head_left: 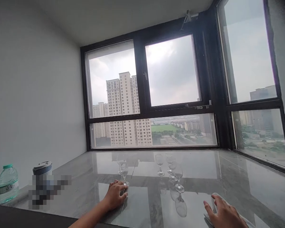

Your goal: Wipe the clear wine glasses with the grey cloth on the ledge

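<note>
At the sill's front, my left hand [115, 194] has its fingers bent around the foot of a small stemmed glass [124, 171], which stands upright. Just behind it is another clear stemmed glass [120, 160]. Over to the right, my right hand [225, 212] lies over a white cloth [215, 202], thumb and fingers apart. Between the hands but farther back stands a group of several stemmed glasses, among them a front glass [179, 175] and a back left glass [159, 162]. The cloth is mostly hidden under my right hand.
All the glasses stand on a glossy grey tiled window sill [137, 205]. At the far left are a clear plastic bottle [8, 185] with a green cap and a lidded container [42, 169], partly blurred out. Dark-framed windows [142, 117] close off the back and right.
</note>
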